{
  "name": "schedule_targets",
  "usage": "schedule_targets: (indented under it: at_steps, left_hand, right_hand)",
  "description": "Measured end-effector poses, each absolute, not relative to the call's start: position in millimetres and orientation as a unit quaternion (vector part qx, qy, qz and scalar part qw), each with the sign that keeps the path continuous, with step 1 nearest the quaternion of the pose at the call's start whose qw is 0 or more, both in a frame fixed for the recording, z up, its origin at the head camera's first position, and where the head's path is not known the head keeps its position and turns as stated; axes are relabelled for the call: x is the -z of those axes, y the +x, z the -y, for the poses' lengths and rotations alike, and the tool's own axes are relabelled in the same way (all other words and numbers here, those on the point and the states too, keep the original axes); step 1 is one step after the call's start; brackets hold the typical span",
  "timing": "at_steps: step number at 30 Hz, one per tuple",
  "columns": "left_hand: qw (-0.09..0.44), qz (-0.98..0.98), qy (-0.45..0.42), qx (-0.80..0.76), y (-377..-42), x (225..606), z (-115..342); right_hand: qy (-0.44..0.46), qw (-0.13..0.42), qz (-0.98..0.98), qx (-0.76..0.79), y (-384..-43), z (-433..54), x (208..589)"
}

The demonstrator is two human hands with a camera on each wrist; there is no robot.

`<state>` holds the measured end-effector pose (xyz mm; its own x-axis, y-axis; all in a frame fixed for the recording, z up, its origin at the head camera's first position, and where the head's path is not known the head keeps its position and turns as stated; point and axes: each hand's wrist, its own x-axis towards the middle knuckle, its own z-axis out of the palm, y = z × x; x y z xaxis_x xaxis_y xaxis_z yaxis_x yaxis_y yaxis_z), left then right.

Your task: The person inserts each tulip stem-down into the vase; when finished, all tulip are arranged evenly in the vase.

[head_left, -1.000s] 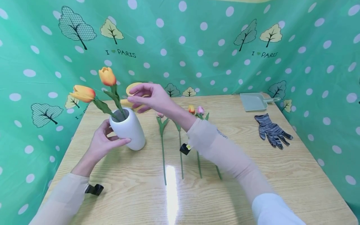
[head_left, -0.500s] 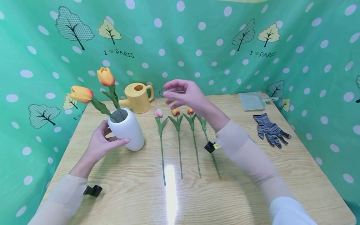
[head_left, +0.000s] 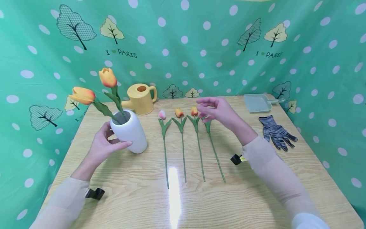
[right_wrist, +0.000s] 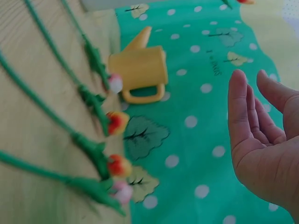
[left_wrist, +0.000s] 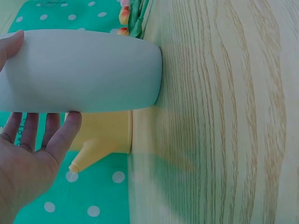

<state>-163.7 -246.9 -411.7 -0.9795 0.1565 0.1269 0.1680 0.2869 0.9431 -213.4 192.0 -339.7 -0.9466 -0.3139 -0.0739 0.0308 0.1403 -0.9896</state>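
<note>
My left hand (head_left: 103,144) holds a white vase (head_left: 134,133) at the table's left, thumb on one side and fingers on the other. The vase leans slightly left on the table. Two orange-yellow artificial tulips (head_left: 108,78) stand in it. My right hand (head_left: 218,111) hovers over the head of the rightmost tulip (head_left: 215,152), fingers loosely bent, holding nothing. That tulip's pink bloom (right_wrist: 122,191) is hidden by the hand in the head view but shows in the right wrist view. Beside it lie two orange tulips (head_left: 183,143) and a pink-white one (head_left: 165,146).
Behind the vase stands a yellow watering can (head_left: 143,99), its spout pointing left. At the back right lie a pale green dustpan (head_left: 257,103) and a dark striped glove (head_left: 275,132). A green dotted curtain (head_left: 183,57) closes off the back and sides of the table.
My right hand has moved away from the vase, rightward and then down, to the rightmost tulip. The left hand still holds the vase in the same place.
</note>
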Motion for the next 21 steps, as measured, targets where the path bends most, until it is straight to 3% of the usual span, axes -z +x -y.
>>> schedule_targets:
  at_steps: [12,21]
  left_hand:
    - [0.012,0.798,-0.104,0.593,-161.8,411.4,249.4]
    - [0.008,0.797,-0.104,0.594,-164.1,413.4,247.9]
  right_hand:
    - [-0.026,0.176,-0.729,0.661,-211.6,-235.6,404.0]
    - [-0.022,0.177,-0.765,0.619,-205.9,-254.7,439.5]
